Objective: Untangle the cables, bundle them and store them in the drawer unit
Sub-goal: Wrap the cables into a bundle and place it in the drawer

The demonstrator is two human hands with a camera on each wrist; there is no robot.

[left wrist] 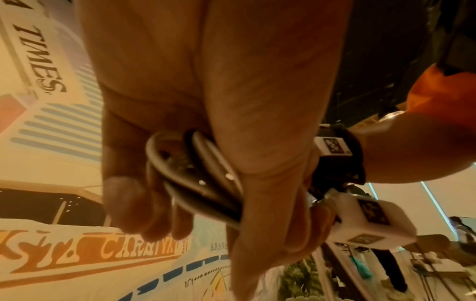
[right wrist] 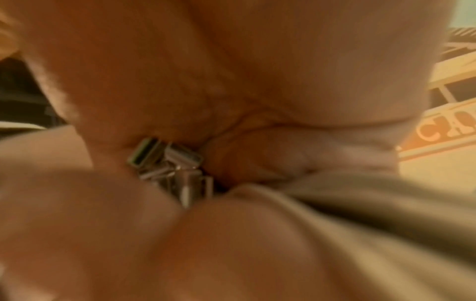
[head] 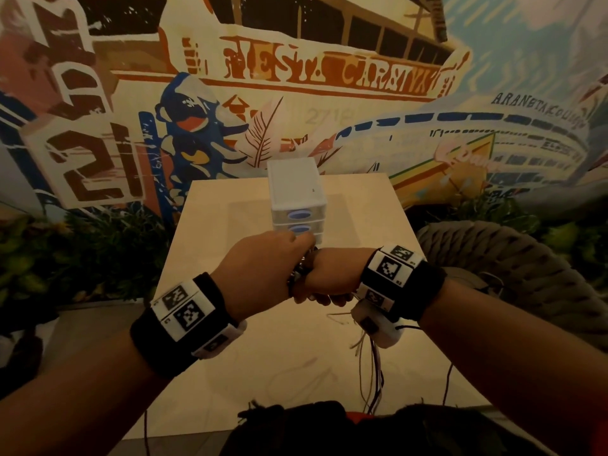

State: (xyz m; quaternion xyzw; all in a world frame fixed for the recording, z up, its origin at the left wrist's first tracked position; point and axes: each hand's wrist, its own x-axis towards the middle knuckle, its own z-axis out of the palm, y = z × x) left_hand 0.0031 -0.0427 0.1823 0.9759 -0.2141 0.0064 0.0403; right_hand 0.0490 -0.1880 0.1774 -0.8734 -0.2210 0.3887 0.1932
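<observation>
Both hands meet above the middle of the table, just in front of the white drawer unit [head: 296,189]. My left hand [head: 263,268] curls round a bundle of cables [left wrist: 201,179] folded into grey and black loops. My right hand [head: 332,278] grips the same bundle from the right, and several metal USB plugs [right wrist: 167,163] stick out of its fist. Loose cable ends [head: 371,363] in white, pink and dark colours hang below my right wrist toward the table's near edge. The drawers with blue handles [head: 298,214] look pushed in.
The light wooden table [head: 230,340] stands against a painted mural wall. Plants [head: 82,251] line the floor at the left, and a grey woven seat [head: 513,268] sits at the right. Dark clothing fills the bottom edge.
</observation>
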